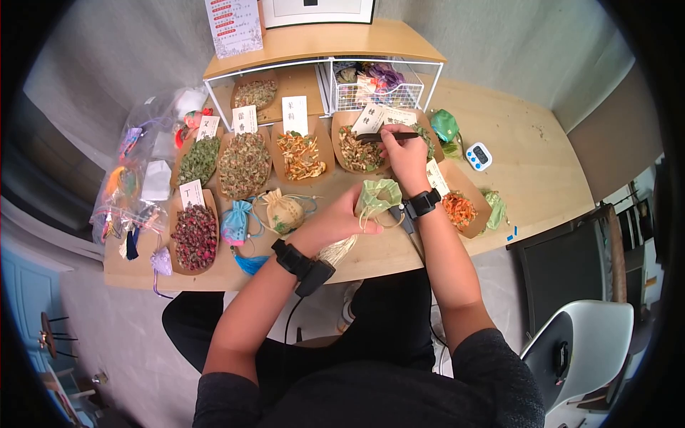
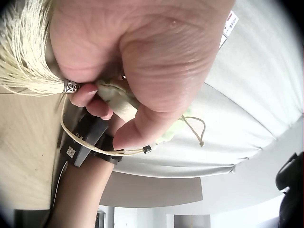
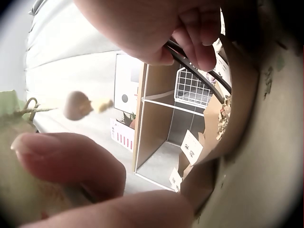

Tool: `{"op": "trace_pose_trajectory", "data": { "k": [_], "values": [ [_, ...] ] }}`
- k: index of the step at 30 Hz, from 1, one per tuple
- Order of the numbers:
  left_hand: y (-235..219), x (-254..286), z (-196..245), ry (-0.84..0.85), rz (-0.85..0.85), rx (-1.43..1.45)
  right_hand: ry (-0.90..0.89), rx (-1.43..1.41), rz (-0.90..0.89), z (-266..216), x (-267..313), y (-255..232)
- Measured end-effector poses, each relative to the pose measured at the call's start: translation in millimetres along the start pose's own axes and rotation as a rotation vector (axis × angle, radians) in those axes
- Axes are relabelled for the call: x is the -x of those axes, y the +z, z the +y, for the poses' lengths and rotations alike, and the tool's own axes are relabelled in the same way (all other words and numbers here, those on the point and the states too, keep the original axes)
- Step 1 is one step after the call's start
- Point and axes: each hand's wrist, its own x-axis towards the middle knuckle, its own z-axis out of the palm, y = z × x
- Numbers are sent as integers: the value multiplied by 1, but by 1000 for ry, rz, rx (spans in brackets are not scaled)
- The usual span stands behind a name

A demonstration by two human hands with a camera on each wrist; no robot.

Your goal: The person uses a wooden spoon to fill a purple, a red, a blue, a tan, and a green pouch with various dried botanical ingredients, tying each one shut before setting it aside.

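Here, the left hand grips a green bag, maybe to steady it; beyond, the right hand pinches black tweezers.

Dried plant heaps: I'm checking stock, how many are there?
8 visible: a heap under the shelf; green, brown, yellow and mixed heaps in a row; green leaves by the right hand, partly hidden; orange pieces at right; red buds front left. Others may be hidden.

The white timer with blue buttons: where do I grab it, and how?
I'd pinch the rounded white timer by its two side edges, coming from above on the right. It lies flat, face up, so fingers should stay off its screen and buttons, and away from the shiny green pouch on its left.
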Motion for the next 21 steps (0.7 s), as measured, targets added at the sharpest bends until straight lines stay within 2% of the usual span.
{"op": "trace_pose_trajectory", "data": {
  "k": [8, 11, 16, 19, 21],
  "values": [
    [1, 2, 6, 8, 9, 18, -8, -4, -28, 0, 0, 3],
    [1, 1, 3, 50, 36, 82, -43, -185, -25, 8, -6, -1],
    [-3, -9, -6, 122, 252, 51, 92, -723, -195, -10, -7, -24],
    [-5, -9, -2, 154, 309, 156, 156, -894, -267, -12, -6, -31],
    [-4, -8, -3, 169, 334, 204, 160, -892, -299, -13, -4, -32]
  ]
}}
